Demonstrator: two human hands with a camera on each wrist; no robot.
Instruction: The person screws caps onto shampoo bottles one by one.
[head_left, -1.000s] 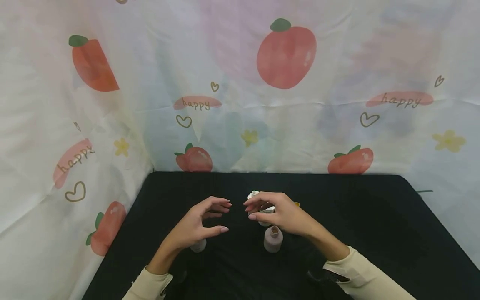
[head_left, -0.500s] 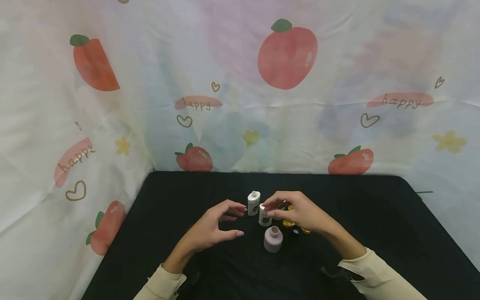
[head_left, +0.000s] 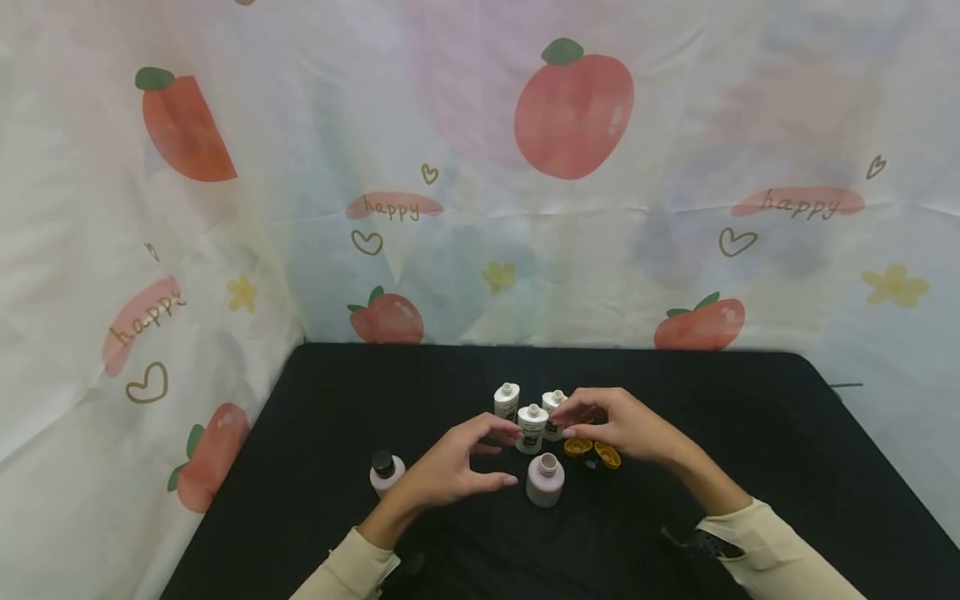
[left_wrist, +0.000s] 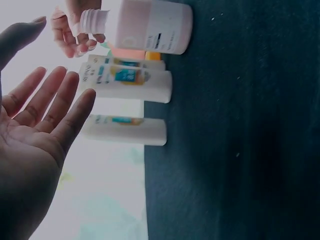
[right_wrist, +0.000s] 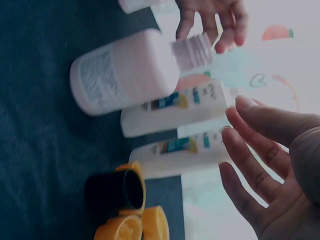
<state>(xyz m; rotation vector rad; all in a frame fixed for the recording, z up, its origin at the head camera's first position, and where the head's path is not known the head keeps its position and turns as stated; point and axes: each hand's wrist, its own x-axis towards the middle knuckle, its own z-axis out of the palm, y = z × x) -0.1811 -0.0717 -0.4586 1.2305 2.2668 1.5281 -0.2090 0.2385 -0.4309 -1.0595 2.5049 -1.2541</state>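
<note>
My left hand [head_left: 471, 458] hovers with spread, loosely bent fingers left of an uncapped pale pink bottle [head_left: 545, 483]. It holds nothing, as its bare palm in the left wrist view confirms. My right hand [head_left: 622, 423], also holding nothing, hangs behind and right of that bottle. Three uncapped white bottles stand upright close together: a back left one [head_left: 507, 402], a front one [head_left: 532, 431] and a right one [head_left: 553, 408]. The right fingertips overlap the right one; contact cannot be told. Below that hand lie yellow caps [head_left: 607, 455] and a black cap [right_wrist: 115, 190].
A second pale pink bottle [head_left: 386, 477] with a black cap stands left of my left forearm, which partly covers it. Everything stands on a black-covered table [head_left: 720, 533]. A printed cloth [head_left: 480, 167] hangs behind and along the left side.
Both hands have shifted to the right, the left one also a little downward. The white bottles, the yellow caps and the black-capped bottle have come into view from behind them.
</note>
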